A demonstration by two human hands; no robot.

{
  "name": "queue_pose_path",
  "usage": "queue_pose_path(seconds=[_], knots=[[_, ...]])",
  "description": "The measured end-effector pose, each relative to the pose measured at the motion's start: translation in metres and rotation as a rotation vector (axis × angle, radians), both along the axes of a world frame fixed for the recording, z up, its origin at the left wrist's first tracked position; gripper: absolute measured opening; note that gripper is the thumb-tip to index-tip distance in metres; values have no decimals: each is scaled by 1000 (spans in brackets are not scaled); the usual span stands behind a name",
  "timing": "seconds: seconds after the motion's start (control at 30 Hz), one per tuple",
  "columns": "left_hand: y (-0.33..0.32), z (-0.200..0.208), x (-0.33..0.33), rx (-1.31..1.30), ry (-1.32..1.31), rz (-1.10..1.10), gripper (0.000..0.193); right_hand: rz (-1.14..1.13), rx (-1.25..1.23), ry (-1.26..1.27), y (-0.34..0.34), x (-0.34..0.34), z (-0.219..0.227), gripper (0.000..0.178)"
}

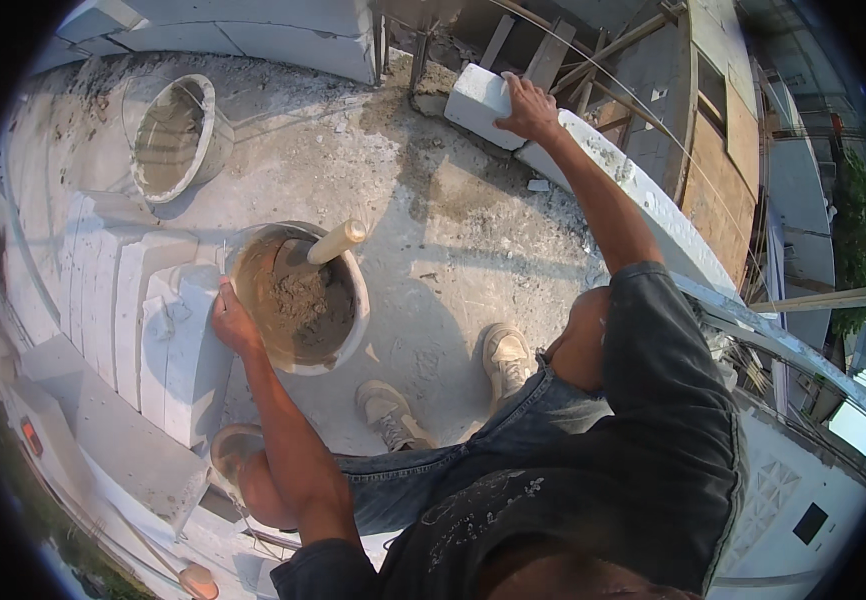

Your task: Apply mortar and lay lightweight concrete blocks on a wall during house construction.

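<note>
Grip: right hand (528, 108) is closing flat over a white masonry block (480, 100) at the wall end; left hand (233, 322) is resting on stacked blocks (143, 310), fingers curled. Block is looking heavy, stiff, chalky; best taken at both ends. Mortar bucket (298, 300) with trowel handle (336, 241) is crowding the feet; empty bucket (173, 135) beyond.

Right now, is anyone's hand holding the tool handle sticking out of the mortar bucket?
No, the handle stands free in the bucket; no hand is on it.
</note>
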State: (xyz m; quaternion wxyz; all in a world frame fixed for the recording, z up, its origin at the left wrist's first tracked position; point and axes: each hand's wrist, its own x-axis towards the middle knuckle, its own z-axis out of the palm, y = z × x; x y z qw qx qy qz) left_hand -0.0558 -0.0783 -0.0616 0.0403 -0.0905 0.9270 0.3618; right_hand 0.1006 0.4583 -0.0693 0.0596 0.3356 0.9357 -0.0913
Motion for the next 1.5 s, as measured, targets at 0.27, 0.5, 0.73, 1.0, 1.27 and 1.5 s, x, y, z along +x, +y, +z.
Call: queue_pose_path(seconds=[0.27, 0.5, 0.73, 1.0, 1.27, 1.5], knots=[[17, 22, 11, 239, -165, 78, 51, 253, 477, 17, -37, -5, -9, 78], [19, 22, 13, 294, -173, 106, 50, 157, 229, 50, -27, -3, -4, 93], [7, 8, 9, 48, -27, -60, 54, -67, -160, 211, 0, -14, 15, 105], [6, 3, 5, 45, -21, -25, 58, -182, -378, 531, 26, 1, 19, 89], [0, -4, 2, 12, -31, -25, 58, -43, -531, 877, 17, -5, 14, 69], [5, 4, 6, 9, 10, -25, 57, -127, -504, 873, 5, -20, -11, 86]])
